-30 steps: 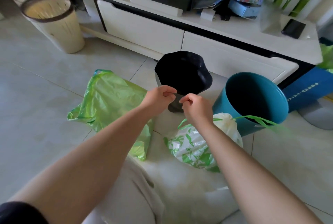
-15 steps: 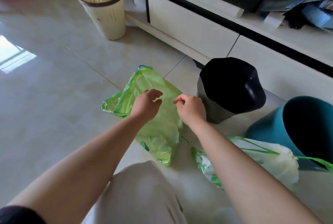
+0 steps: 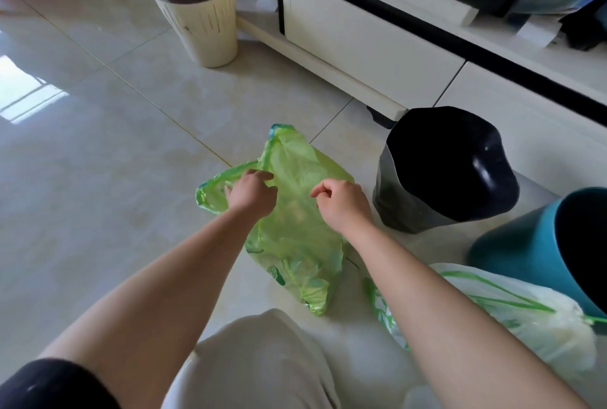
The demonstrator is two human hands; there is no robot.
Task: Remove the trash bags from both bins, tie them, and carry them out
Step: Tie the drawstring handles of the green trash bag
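Head view. A green trash bag [image 3: 295, 231] lies flat and slack on the tiled floor [image 3: 108, 152], its open mouth toward the upper left and its closed end near the person's knee [image 3: 259, 359]. The left hand [image 3: 251, 193] rests on the bag at its mouth, fingers curled over the rim; whether the film is actually pinched cannot be told. The right hand [image 3: 343, 203] hovers over the bag's right edge, fingers loosely curled with thumb and forefinger close together; whether it holds any plastic cannot be told.

Just right of the green bag stands a black bin [image 3: 443, 175], upright, with a dark interior. Further right, partly cut by the frame edge, a teal bin [image 3: 525, 251] leans with its opening toward the camera. Below it, against its base, lies a white trash bag [image 3: 532, 326] with green printing and green drawstrings, full and gathered at the top; the right forearm crosses in front of its left part.

At the upper left a cream slotted basket [image 3: 200, 14] with a dark rim stands well apart from the bags. A white low cabinet [image 3: 361, 34] with drawers runs along the top right, behind the black bin, with assorted clutter on its upper shelf.
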